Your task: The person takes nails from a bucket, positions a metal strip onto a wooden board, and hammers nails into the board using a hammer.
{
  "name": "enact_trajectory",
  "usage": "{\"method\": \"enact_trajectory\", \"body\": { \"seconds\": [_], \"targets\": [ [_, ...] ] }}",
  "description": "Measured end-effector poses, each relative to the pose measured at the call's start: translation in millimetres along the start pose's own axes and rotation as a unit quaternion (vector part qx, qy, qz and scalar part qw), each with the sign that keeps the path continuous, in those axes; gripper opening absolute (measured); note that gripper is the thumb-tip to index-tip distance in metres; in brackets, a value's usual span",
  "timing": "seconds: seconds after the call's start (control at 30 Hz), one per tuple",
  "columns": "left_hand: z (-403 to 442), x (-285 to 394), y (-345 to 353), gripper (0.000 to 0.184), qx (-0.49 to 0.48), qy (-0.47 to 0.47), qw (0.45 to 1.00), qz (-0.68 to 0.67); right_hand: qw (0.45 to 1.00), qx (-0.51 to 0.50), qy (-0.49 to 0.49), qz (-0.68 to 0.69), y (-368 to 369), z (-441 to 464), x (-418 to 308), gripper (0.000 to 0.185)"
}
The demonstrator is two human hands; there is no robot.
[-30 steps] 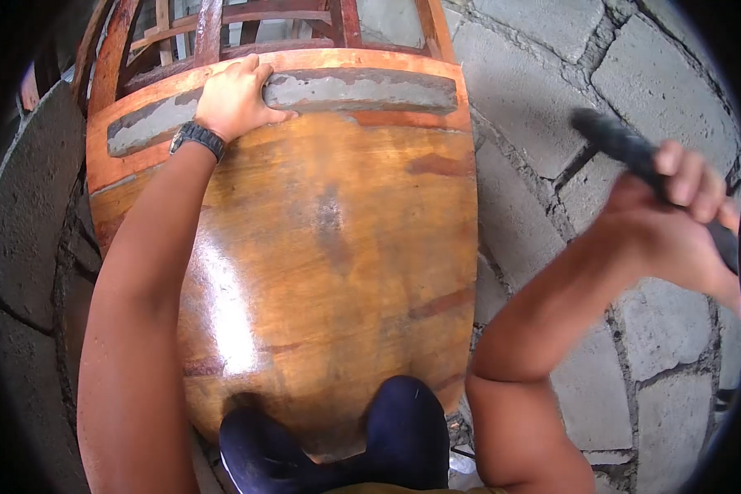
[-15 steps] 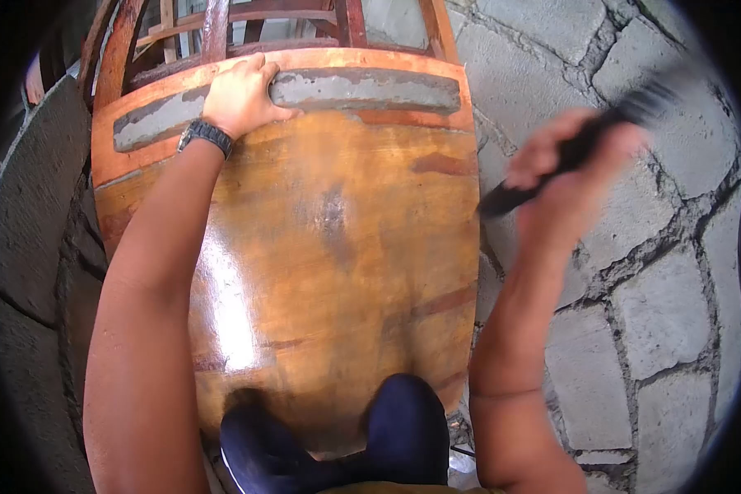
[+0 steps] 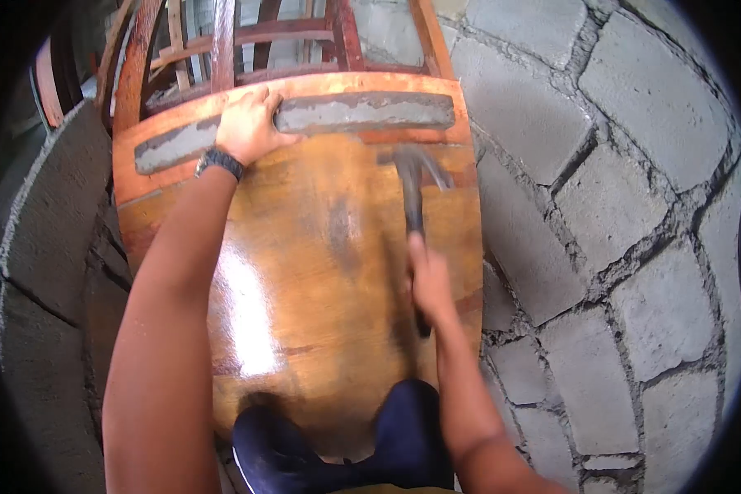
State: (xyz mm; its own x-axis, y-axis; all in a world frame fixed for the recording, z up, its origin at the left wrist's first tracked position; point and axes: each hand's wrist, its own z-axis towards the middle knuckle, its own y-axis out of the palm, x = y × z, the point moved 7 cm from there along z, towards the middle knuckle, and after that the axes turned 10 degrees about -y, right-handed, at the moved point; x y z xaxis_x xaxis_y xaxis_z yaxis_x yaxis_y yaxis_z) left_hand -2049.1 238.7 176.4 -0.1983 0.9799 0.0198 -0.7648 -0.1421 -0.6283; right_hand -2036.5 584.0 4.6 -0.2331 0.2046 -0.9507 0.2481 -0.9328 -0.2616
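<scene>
My left hand [image 3: 247, 129] rests across a long grey strip [image 3: 362, 111] with dark edges, its fingers bent over the far side and its thumb along the near side. That strip lies across the orange far end of a varnished wooden chair seat or panel [image 3: 321, 321]. In my right hand [image 3: 431, 276] is a claw hammer [image 3: 414, 193], gripped by its black handle. The blurred hammer head is over the right side of the panel, just on the near side of the strip. Whether it touches the wood I cannot tell.
Reddish wooden slats and rails [image 3: 280, 33] rise beyond the panel's far end. My knees [image 3: 407, 420] are at its near end. Rough stone paving [image 3: 593, 370] with deep joints spreads on the right, and a grey slab [image 3: 45, 214] stands on the left.
My right hand has swung the hammer from out over the paving on the right, inward and down to the panel. My left hand keeps its place on the strip; the view has shifted slightly.
</scene>
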Motion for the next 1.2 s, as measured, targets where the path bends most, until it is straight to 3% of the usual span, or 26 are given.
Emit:
{"method": "enact_trajectory", "body": {
  "seconds": [0.1,0.23,0.33,0.4,0.5,0.6,0.77,0.87,1.13,1.2],
  "targets": [
    [-0.6,2.3,-16.5,0.083,-0.007,0.001,1.0,-0.023,0.965,-0.06,0.128,0.221,23.7,-97.0,45.3,0.061],
    [-12.0,-18.1,-61.1,0.093,-0.058,-0.026,0.998,0.012,0.907,-0.171,0.183,0.339,42.1,-193.7,134.0,0.059],
    [-21.4,-68.9,-76.4,0.101,-0.137,-0.031,0.986,0.09,0.893,-0.203,0.199,0.348,51.4,-221.2,154.6,0.06],
    [-31.1,-93.1,-92.3,0.101,-0.137,-0.063,0.979,0.136,0.88,-0.201,0.19,0.385,59.5,-223.3,166.0,0.06],
    [-35.8,-108.3,-97.9,0.093,-0.183,-0.101,0.952,0.225,0.791,-0.243,0.243,0.505,61.7,-213.5,166.6,0.063],
    [-37.9,-116.1,-80.7,0.082,-0.191,-0.08,0.947,0.246,0.782,-0.218,0.261,0.523,55.0,-209.4,172.1,0.065],
    [-39.9,-118.9,-77.3,0.066,-0.155,-0.153,0.956,0.198,0.773,-0.178,0.291,0.534,46.9,-203.0,173.7,0.065],
    [-50.5,-106.0,-83.9,0.062,-0.211,-0.147,0.939,0.229,0.773,-0.188,0.288,0.533,46.4,-201.3,171.8,0.065],
    [-43.7,-117.8,-86.5,0.059,-0.148,-0.127,0.957,0.213,0.769,-0.239,0.307,0.506,69.7,-209.5,182.0,0.064],
    [-43.7,-125.5,-82.0,0.058,-0.137,-0.124,0.965,0.185,0.768,-0.19,0.325,0.519,57.9,-213.8,186.7,0.064]
  ]
}}
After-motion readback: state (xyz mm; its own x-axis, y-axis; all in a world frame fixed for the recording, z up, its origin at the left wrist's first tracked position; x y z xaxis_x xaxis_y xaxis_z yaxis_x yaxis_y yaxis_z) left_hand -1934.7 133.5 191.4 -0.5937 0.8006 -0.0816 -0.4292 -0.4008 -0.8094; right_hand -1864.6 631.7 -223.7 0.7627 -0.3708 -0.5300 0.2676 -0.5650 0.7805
